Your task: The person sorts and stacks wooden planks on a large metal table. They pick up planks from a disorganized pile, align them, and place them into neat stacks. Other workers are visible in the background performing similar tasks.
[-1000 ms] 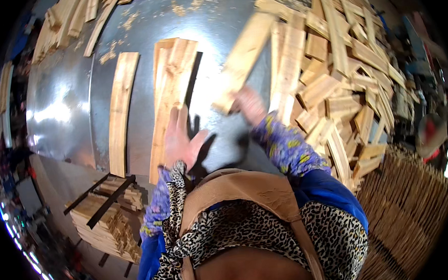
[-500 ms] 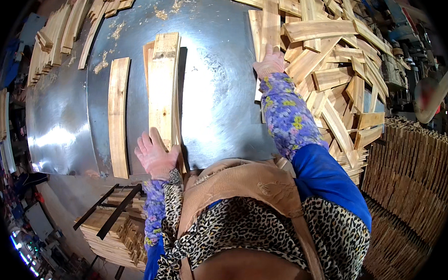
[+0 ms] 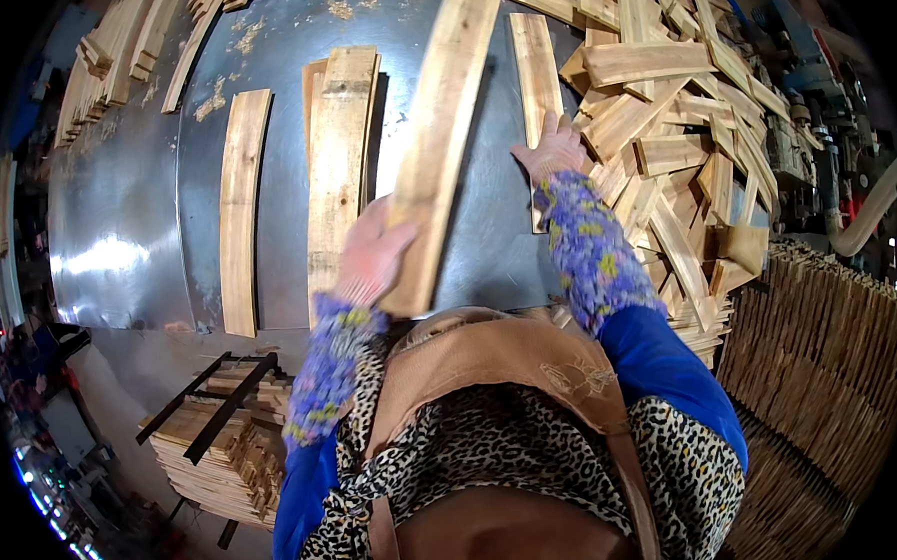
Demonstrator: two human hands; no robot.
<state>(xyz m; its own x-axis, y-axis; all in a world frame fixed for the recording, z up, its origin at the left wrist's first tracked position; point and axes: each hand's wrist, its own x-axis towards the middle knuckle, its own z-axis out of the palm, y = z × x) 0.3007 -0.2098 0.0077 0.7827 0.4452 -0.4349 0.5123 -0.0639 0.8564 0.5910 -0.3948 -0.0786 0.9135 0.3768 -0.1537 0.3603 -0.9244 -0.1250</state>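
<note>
A long pale wooden board (image 3: 447, 130) slants across the metal table in front of me. My left hand (image 3: 372, 253) grips its near end by the left edge, thumb on top; the fingers are partly hidden and slightly blurred. On the right, my right hand (image 3: 551, 153) lies with fingers spread over another narrow board (image 3: 535, 66), beside the heap. Left of the slanted board is a small stack of boards (image 3: 338, 155), lying lengthwise away from me. Farther left, a single board (image 3: 245, 209) rests alone on the metal.
A jumbled heap of boards (image 3: 663, 155) covers the table's right side. More boards (image 3: 119, 59) lie in rows at the far left. Below the table (image 3: 118, 284) at left stands a stack of boards (image 3: 216, 450) by black bars. Tall stacked wood (image 3: 813, 364) fills the lower right.
My left hand has moved right from the small stack and now holds the slanted board. That board has come left from the heap's edge. My right hand stays near the heap, over another board.
</note>
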